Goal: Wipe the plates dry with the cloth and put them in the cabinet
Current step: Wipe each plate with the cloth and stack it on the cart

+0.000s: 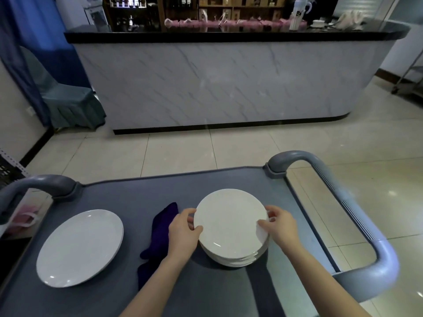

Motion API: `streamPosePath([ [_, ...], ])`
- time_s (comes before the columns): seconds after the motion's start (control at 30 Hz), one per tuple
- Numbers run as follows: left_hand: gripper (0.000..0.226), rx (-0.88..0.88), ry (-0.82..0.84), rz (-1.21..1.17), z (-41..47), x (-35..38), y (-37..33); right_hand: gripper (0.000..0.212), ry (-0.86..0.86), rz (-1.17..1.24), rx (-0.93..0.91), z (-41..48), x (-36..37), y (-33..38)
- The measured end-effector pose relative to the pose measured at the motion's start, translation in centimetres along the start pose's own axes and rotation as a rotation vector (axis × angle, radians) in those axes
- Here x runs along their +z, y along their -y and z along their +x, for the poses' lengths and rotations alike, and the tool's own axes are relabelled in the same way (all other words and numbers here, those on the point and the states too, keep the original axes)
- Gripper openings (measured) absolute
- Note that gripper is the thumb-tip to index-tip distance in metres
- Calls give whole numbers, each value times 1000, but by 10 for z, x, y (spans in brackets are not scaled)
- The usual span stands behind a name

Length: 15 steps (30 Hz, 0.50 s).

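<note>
Nearest us the cart top point(206, 294) lies bare and grey, with the left handle point(39, 183) and right handle point(386, 259) rising at its sides. The plate stack point(238, 257) sits right of centre. The purple cloth point(160, 234) is just left of it, and a separate plate point(80, 245) lies farther left. Our left hand point(183, 232) and right hand point(278, 227) pinch the top plate point(229, 220) by opposite rims. Beyond are the tiled floor point(183, 152) and the marble counter point(217, 88).

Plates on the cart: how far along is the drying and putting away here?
Done: perhaps the separate plate left of the cloth; dryness can't be seen. In hand: left grip and right grip hold the top plate of the stack. Left: wiping, the remaining stack, shelving; no cabinet in view.
</note>
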State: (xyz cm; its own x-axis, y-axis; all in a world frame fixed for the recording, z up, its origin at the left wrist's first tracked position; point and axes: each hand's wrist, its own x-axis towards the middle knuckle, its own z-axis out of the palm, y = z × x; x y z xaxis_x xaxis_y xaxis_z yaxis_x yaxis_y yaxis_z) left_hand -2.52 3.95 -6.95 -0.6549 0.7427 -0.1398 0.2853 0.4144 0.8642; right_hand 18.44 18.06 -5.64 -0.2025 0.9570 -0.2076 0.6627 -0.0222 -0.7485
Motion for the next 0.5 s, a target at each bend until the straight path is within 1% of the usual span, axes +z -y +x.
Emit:
streamPosePath([
  [0.03,38,-8,-16,-30,1,-4,0,40,4,58,17,0,0,3],
  [0.1,38,-30,-56,-88,1,-16,0,36,43,256,53,-2,2,10],
  [0.17,41,-50,-96,-137,1,-30,1,35,128,496,66,-5,6,20],
  [0.23,42,-61,-131,-168,0,-45,4,36,245,667,56,-11,15,31],
  [0.33,37,-57,-161,-190,-2,-64,10,43,382,771,77,-18,34,43],
  [0.43,35,-46,-175,-215,-3,-80,17,43,438,804,99,-19,49,49],
  [0.5,35,-43,-150,-225,-3,-90,23,42,469,812,93,-17,52,52],
])
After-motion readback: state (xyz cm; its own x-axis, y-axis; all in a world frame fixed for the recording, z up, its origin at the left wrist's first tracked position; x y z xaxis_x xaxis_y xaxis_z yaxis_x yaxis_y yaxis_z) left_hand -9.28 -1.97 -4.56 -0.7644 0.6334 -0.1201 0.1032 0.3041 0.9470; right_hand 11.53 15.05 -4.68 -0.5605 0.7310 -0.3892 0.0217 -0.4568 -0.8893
